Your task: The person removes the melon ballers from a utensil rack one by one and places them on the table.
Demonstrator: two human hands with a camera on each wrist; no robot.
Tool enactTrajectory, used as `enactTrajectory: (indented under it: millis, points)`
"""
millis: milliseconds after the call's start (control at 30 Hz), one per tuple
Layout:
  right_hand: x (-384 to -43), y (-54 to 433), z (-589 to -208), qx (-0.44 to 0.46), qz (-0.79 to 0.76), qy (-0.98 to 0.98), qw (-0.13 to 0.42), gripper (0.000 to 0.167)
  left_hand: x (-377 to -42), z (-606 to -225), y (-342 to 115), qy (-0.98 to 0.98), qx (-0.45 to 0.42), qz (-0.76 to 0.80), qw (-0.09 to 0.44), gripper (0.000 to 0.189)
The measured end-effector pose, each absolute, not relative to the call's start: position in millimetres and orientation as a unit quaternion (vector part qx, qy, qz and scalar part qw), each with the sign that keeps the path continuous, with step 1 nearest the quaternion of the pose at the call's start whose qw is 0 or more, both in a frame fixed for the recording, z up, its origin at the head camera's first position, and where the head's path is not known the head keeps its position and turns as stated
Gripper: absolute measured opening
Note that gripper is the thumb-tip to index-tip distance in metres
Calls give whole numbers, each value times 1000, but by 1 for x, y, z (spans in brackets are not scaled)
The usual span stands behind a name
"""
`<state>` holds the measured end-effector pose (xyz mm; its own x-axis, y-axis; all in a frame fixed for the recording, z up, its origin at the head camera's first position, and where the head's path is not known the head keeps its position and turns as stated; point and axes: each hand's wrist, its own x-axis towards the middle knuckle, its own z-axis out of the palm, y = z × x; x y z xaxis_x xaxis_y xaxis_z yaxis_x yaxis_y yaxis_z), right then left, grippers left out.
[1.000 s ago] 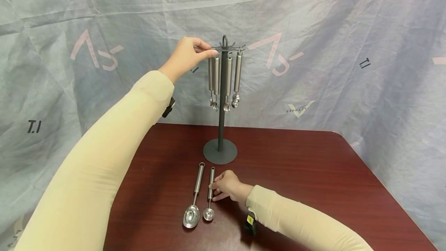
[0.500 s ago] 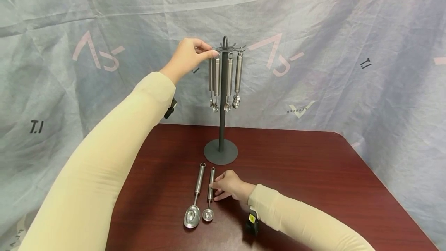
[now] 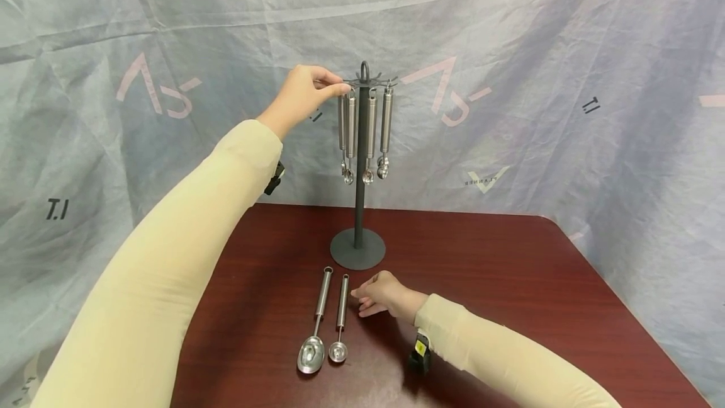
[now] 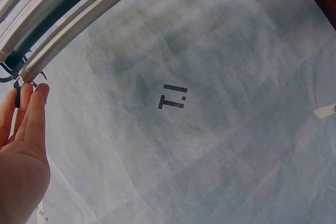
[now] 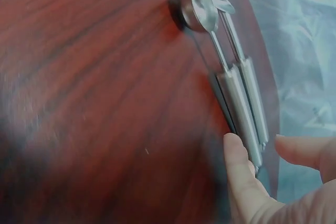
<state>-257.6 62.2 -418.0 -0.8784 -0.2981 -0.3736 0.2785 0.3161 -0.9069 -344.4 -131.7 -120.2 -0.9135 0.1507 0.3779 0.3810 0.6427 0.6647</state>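
My left hand pinches a hook at the upper left of a dark grey rotary rack; the left wrist view has its fingers at that hook, beside a hanging metal handle. Several steel scoops hang from the rack's hooks. Flat on the table lie a small round scoop and, left of it, a larger oval scoop. Just right of the small scoop's handle, my right hand holds nothing. Its thumb and fingers stand apart in the right wrist view.
The rack's round base stands on a dark red wooden table, behind the two lying scoops. A grey printed cloth hangs behind the table. A black wrist device sits under the right sleeve.
My right hand has let go of the small scoop's handle and moved a little to the right. The left hand stays at the rack's hook.
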Motion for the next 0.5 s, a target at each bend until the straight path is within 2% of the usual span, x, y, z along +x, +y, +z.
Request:
enactTrajectory:
  millis: [233,500]
  points:
    - [-275,79,-400,0,-607,762,228,16,-345,-120,-127,-897,-151,-390,144,45]
    - [-292,96,-377,-22,-638,738,218,31,-346,-121,-124,-900,-152,-382,145,45]
